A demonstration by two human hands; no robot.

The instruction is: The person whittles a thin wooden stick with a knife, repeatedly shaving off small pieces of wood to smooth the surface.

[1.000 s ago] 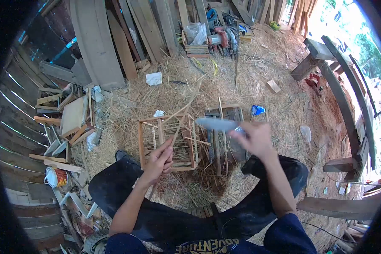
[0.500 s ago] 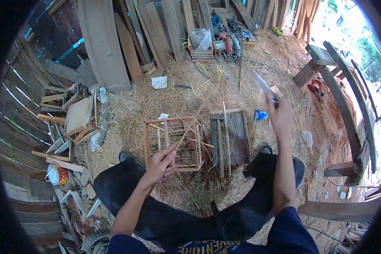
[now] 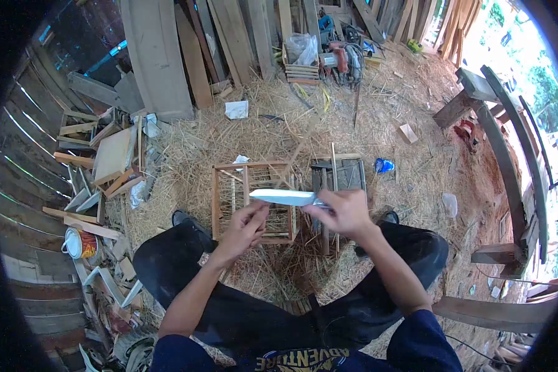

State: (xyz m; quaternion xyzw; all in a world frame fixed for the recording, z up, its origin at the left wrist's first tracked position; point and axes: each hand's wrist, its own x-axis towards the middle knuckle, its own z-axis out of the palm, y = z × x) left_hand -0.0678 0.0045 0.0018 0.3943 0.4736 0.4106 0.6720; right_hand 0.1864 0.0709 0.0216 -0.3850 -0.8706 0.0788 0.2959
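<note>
On a straw-strewn workshop floor (image 3: pixel 186 142), upright planks (image 3: pixel 158 62) are ranged at the far side, and a curved timber frame (image 3: pixel 496 142) is seen at the right. A person in dark trousers (image 3: pixel 173 263) is shown with knees spread, and between and beyond them a slatted wooden frame (image 3: pixel 216 201) is set on the floor. Just to its right is placed a shallow dark-bottomed tray (image 3: pixel 353 173), crossed lengthwise by 2 sticks. Farther back, a plastic bag (image 3: pixel 302 48) is held in a slatted crate (image 3: pixel 302 75) beside a red power tool (image 3: pixel 336 57); at the left, a labeled can (image 3: pixel 80 243) is seen near wood scraps.

Above the slatted frame, a long thin strip (image 3: pixel 296 155) is pinched in the nearly closed fingers of the left hand (image 3: pixel 240 232), slanting away to the upper right. A broad-bladed knife (image 3: pixel 283 197) is gripped at the handle by the closed right hand (image 3: pixel 344 214), its blade pointed left across the strip, just above the left fingertips; whether the strip is touched cannot be told. A small wood block (image 3: pixel 408 133) and a blue packet (image 3: pixel 384 165) are scattered beyond the right hand.
</note>
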